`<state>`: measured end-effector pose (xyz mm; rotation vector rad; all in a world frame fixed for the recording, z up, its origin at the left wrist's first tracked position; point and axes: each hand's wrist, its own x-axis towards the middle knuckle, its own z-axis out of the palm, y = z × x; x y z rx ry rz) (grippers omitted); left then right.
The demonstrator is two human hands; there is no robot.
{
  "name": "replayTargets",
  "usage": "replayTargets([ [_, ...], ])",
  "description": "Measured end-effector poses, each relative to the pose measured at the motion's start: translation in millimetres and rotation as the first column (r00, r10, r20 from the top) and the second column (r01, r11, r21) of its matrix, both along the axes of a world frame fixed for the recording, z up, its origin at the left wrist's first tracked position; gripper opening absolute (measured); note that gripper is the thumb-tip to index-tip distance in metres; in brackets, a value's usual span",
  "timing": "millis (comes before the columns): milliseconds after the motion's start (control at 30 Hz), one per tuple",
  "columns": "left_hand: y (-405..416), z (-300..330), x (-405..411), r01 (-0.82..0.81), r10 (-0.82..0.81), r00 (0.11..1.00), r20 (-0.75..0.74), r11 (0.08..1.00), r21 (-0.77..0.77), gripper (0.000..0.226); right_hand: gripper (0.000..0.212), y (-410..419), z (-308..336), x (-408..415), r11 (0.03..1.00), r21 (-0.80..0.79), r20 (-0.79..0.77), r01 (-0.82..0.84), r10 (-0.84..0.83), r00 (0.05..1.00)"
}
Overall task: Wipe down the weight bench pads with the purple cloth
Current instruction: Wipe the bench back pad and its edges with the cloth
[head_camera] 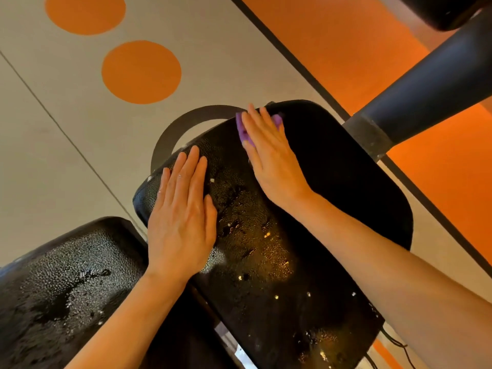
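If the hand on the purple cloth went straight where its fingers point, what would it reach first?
The right hand, flat on the purple cloth, would reach the far edge of the bench pad almost at once. Beyond lie only a dark curved band and floor, probably lower down.

I see the bench pad point(266, 235) as black, pebble-grained vinyl, glossy and beaded with wet droplets; the second pad point(66, 275) looks the same. The purple cloth point(241, 129) looks soft and matt. The floor point(53, 142) is smooth and matt, the black tube point(426, 83) satin-finished.
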<state>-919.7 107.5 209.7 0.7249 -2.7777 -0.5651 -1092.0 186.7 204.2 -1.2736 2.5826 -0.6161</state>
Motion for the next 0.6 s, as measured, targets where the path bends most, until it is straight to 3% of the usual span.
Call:
replayTargets([
  [67, 1.0, -0.3, -0.4, -0.004, 0.004, 1.000, -0.001, 1.000, 0.001, 0.053, 0.048, 6.8, -1.9, 1.8, 1.000, -0.001, -0.015, -0.024, 0.024, 1.000],
  [233, 0.6, 0.3, 0.5, -0.009, 0.009, 1.000, -0.020, 1.000, 0.012, 0.054, 0.050, 133.7, 10.0, 57.7, 0.981, 0.033, 0.064, -0.191, 0.189, 0.980],
  [433, 0.8, 0.1, 0.7, -0.003, 0.003, 1.000, 0.021, 1.000, -0.009, 0.053, 0.049, -9.6, -3.4, 1.5, 1.000, -0.006, 0.005, 0.011, -0.011, 1.000],
  [500, -0.7, 2.1, 0.7, 0.009, -0.010, 0.999, 0.036, 1.000, 0.013, 0.053, 0.050, 11.1, -4.8, 10.2, 0.999, 0.008, 0.017, -0.046, 0.046, 0.999],
  [600, -4.5, 10.2, 11.6, 0.016, -0.018, 0.998, 0.054, 0.999, 0.050, 0.057, 0.052, 105.3, 11.1, 59.0, 0.987, 0.054, 0.042, -0.152, 0.150, 0.988],
])
